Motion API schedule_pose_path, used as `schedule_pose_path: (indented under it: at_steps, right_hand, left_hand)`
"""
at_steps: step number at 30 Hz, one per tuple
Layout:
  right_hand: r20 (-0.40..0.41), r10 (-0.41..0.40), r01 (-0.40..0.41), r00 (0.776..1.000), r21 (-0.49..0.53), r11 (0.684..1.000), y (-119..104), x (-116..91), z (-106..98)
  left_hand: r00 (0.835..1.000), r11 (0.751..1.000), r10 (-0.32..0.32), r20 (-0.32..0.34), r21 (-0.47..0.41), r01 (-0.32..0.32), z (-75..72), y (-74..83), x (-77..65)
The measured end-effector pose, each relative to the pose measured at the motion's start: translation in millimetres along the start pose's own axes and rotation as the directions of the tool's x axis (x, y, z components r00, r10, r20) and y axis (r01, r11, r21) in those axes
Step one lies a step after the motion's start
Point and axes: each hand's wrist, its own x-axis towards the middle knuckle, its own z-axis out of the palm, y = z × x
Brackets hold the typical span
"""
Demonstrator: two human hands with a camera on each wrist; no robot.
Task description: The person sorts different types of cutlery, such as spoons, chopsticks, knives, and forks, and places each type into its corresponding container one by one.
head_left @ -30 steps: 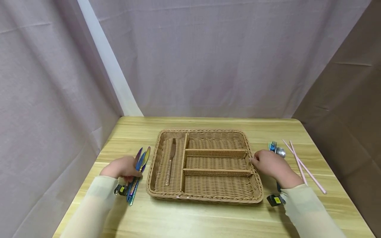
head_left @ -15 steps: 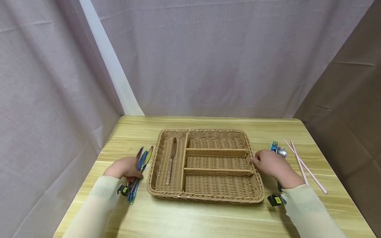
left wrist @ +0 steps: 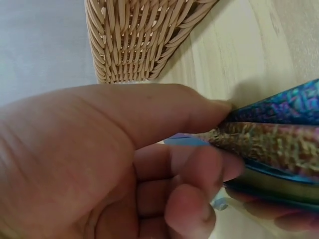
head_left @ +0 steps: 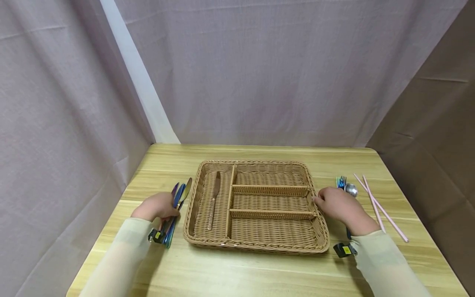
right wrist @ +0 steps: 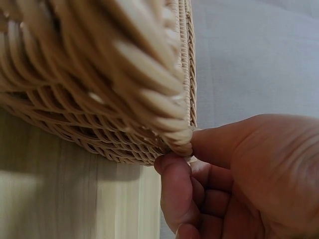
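Observation:
Beside the left end of a divided wicker basket (head_left: 272,225), my left hand (head_left: 160,206) pinches a gold-bladed table knife (head_left: 186,189) between thumb and fingers. Other table knives in blue and purple (head_left: 179,195) lie right around it, partly hidden by the hand. The left wrist view shows their textured handles (left wrist: 274,142) bunched at my thumb tip. My right hand (head_left: 338,206) pinches the rim at the basket's right end, thumb above and fingers curled below, as the right wrist view shows. A bronze table knife (head_left: 213,204) lies lengthwise in the basket's left compartment.
To the right of the basket, blue forks (head_left: 341,181) and a silver spoon (head_left: 350,189) lie partly under my right hand. Two pink chopsticks (head_left: 386,214) cross farther right. Grey cloth (head_left: 267,82) hangs behind the wooden table (head_left: 241,272).
My left hand has shifted slightly right and away from me. The gold-bladed knife and the handles near it have moved a little with it. The right hand stays on the basket rim.

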Motion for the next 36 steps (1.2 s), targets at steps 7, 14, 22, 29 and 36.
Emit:
schedule_pose_path:
  at_steps: [7,14,22,29,36]
  right_hand:
    - [0.004,0.002,-0.002,1.0,-0.001,1.0,0,-1,-1]
    - [0.01,0.007,-0.007,1.0,0.0,1.0,0,-1,-1]
    - [0.014,0.008,-0.008,1.0,0.0,1.0,-1,0,0]
    - [0.019,0.012,-0.013,1.0,0.005,1.0,0,-1,-1]
    - [0.026,0.021,-0.021,0.999,0.016,1.0,0,-1,-2]
  left_hand:
    - [0.999,1.0,0.023,-0.04,-0.002,-0.023,1.1,-0.7,4.5]
    - [0.997,1.0,0.018,-0.068,-0.007,-0.018,2.1,0.0,6.6]
    - [0.997,0.999,0.004,-0.082,-0.038,-0.007,4.9,0.1,7.3]
    - [0.994,0.999,0.007,-0.108,-0.036,-0.011,6.7,-0.9,9.5]
    - [0.992,0.999,0.027,-0.12,-0.043,-0.032,5.5,-0.3,11.9]
